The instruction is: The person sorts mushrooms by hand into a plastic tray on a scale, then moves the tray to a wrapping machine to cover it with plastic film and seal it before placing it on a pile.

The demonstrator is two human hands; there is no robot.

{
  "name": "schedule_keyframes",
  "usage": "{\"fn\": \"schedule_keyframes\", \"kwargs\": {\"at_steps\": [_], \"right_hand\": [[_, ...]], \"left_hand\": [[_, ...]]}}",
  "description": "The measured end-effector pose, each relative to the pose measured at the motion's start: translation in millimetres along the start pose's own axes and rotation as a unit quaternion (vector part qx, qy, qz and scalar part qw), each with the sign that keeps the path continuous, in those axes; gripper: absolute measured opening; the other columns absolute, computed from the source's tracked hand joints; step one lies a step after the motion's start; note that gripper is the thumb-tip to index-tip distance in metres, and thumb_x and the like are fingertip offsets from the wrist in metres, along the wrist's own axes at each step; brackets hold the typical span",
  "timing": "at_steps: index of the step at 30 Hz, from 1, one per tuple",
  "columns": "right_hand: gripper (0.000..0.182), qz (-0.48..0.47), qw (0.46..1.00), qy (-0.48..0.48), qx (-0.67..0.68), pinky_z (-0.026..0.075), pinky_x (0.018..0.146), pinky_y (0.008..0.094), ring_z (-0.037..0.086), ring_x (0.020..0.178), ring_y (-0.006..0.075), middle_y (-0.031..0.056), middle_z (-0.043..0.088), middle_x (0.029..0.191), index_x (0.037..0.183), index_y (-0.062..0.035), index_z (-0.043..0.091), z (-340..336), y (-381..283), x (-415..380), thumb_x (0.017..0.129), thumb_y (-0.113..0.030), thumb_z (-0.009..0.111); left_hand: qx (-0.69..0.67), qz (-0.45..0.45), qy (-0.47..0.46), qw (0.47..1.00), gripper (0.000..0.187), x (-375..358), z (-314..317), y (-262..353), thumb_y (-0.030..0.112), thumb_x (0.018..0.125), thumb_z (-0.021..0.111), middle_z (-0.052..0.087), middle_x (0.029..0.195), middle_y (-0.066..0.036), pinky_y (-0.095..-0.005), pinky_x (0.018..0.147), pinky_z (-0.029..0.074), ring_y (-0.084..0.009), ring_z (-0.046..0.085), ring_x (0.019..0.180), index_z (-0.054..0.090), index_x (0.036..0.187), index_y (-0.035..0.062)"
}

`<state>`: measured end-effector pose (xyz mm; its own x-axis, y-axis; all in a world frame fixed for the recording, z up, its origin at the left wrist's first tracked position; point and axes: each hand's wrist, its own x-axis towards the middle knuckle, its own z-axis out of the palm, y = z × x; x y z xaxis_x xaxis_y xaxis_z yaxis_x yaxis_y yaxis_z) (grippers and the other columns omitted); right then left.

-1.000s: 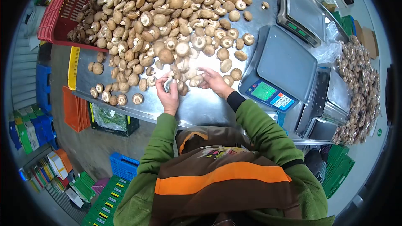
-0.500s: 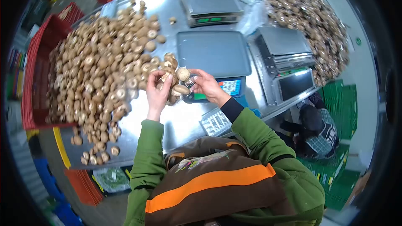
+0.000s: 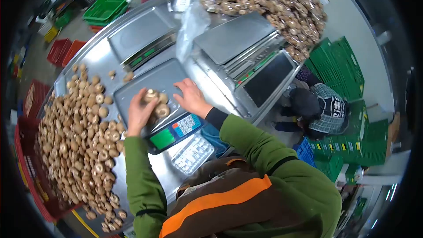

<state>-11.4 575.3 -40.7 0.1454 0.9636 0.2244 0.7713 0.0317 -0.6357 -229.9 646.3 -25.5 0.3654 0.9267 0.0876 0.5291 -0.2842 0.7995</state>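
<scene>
Brown-capped mushrooms (image 3: 162,110) sit in a small cluster on the grey pan (image 3: 169,68) of a scale. At the cluster's left side is my left hand (image 3: 140,111), its thumb and fingers apart and close against the mushrooms; whether it still touches them is hard to see. My right hand (image 3: 194,99) hovers over the pan's right part, fingers stretched and holding nothing. Below the pan are the scale's lit green display (image 3: 162,139) and its keypad (image 3: 186,124). A heap of loose mushrooms (image 3: 83,145) covers the table to the left.
Two more scales, one behind (image 3: 141,35) and one to the right (image 3: 238,35), flank the pan. Wrapped mushroom packs (image 3: 269,2) are piled at the back. Clear plastic trays (image 3: 192,154) lie near my body. A person (image 3: 324,110) crouches at right by green crates (image 3: 337,68).
My hands have brought the mushrooms onto the scale pan, and my right hand has moved off them. The view has turned to the right.
</scene>
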Motion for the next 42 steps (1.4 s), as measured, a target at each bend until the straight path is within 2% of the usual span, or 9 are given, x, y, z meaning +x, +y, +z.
{"fn": "schedule_keyframes", "kwargs": {"at_steps": [6, 8, 10, 11, 12, 14, 22, 25, 42], "right_hand": [[0.063, 0.228, 0.919, -0.018, 0.32, 0.045, 0.092, 0.033, 0.06, 0.106, 0.0256, 0.0174, 0.065, 0.113, 0.117, 0.0055, 0.059, -4, 98, 16, 0.088, -0.05, 0.06], [0.085, 0.368, 0.811, -0.203, 0.407, 0.026, 0.11, 0.0401, 0.034, 0.135, 0.026, 0.0179, 0.038, 0.145, 0.144, 0.0002, 0.03, -16, 106, 31, 0.089, -0.063, 0.047], [0.084, 0.371, 0.749, -0.23, 0.498, 0.028, 0.109, 0.0387, 0.038, 0.132, 0.0261, 0.0156, 0.039, 0.145, 0.146, -0.0047, 0.029, -19, 80, 32, 0.089, -0.064, 0.046], [0.081, 0.338, 0.804, -0.234, 0.43, 0.033, 0.105, 0.0367, 0.044, 0.126, 0.0246, 0.0117, 0.044, 0.141, 0.143, -0.0053, 0.036, -9, 87, 32, 0.089, -0.064, 0.048], [0.078, 0.367, 0.797, -0.223, 0.424, 0.036, 0.1, 0.0337, 0.048, 0.12, 0.0215, 0.0082, 0.047, 0.138, 0.141, -0.0065, 0.04, -9, 84, 32, 0.089, -0.064, 0.049], [0.077, 0.363, 0.8, -0.22, 0.425, 0.039, 0.096, 0.0303, 0.049, 0.118, 0.0193, 0.0083, 0.05, 0.135, 0.14, -0.0057, 0.042, -9, 82, 32, 0.089, -0.063, 0.049], [0.071, 0.337, 0.789, -0.23, 0.46, 0.047, 0.088, 0.03, 0.059, 0.099, 0.0176, 0.0126, 0.06, 0.117, 0.125, 0.006, 0.051, 20, 41, 33, 0.089, -0.054, 0.058], [0.065, 0.339, 0.816, -0.225, 0.411, 0.051, 0.073, 0.0292, 0.062, 0.086, 0.0189, 0.0159, 0.061, 0.097, 0.105, 0.0092, 0.057, 23, 14, 28, 0.086, -0.053, 0.063], [0.079, 0.311, 0.806, -0.246, 0.439, 0.043, 0.096, 0.0335, 0.053, 0.114, 0.0239, 0.0183, 0.055, 0.123, 0.129, 0.0089, 0.046, 69, -5, 13, 0.089, -0.059, 0.053]], "left_hand": [[-0.304, -0.071, 0.317, 0.896, 0.038, -19, -16, -70, 0.026, 0.095, 0.058, 0.064, 0.113, -0.011, -0.0294, 0.093, 0.044, -0.017, 0.059, 0.105, 0.058, 0.119, -0.0052], [-0.224, -0.132, 0.43, 0.864, 0.029, -51, -24, -80, 0.03, 0.097, 0.056, 0.064, 0.094, -0.004, -0.0268, 0.078, 0.046, -0.0106, 0.057, 0.085, 0.065, 0.098, 0.0018], [-0.144, -0.343, 0.32, 0.872, 0.067, -84, -22, -119, 0.061, 0.092, 0.044, 0.064, 0.112, -0.014, -0.0346, 0.093, 0.042, -0.023, 0.058, 0.102, 0.065, 0.112, 0.0007], [-0.126, -0.442, 0.233, 0.857, 0.073, -92, -20, -122, 0.069, 0.089, 0.04, 0.062, 0.116, -0.015, -0.0332, 0.094, 0.04, -0.0224, 0.056, 0.105, 0.067, 0.112, 0.0054], [-0.164, -0.469, 0.253, 0.83, 0.075, -90, -22, -38, 0.066, 0.091, 0.04, 0.058, 0.123, -0.014, -0.0315, 0.095, 0.039, -0.0217, 0.053, 0.11, 0.061, 0.122, 0.0012], [-0.338, -0.344, 0.249, 0.84, 0.079, -98, -11, -46, 0.059, 0.096, 0.037, 0.053, 0.129, -0.012, -0.0282, 0.095, 0.039, -0.0187, 0.05, 0.114, 0.041, 0.135, -0.0091], [-0.448, -0.339, 0.258, 0.786, 0.067, -172, -10, -83, 0.059, 0.098, 0.03, 0.061, 0.108, -0.006, -0.0262, 0.083, 0.042, -0.0128, 0.055, 0.093, 0.055, 0.121, 0.0017], [-0.459, -0.311, 0.276, 0.785, 0.075, -190, -17, -84, 0.06, 0.097, 0.03, 0.056, 0.122, -0.012, -0.0298, 0.09, 0.04, -0.0193, 0.053, 0.107, 0.049, 0.129, -0.0046], [-0.477, -0.277, 0.39, 0.737, 0.076, -211, -25, -101, 0.058, 0.097, 0.034, 0.049, 0.135, -0.015, -0.0345, 0.108, 0.029, -0.0221, 0.045, 0.125, 0.04, 0.136, -0.0066]]}}
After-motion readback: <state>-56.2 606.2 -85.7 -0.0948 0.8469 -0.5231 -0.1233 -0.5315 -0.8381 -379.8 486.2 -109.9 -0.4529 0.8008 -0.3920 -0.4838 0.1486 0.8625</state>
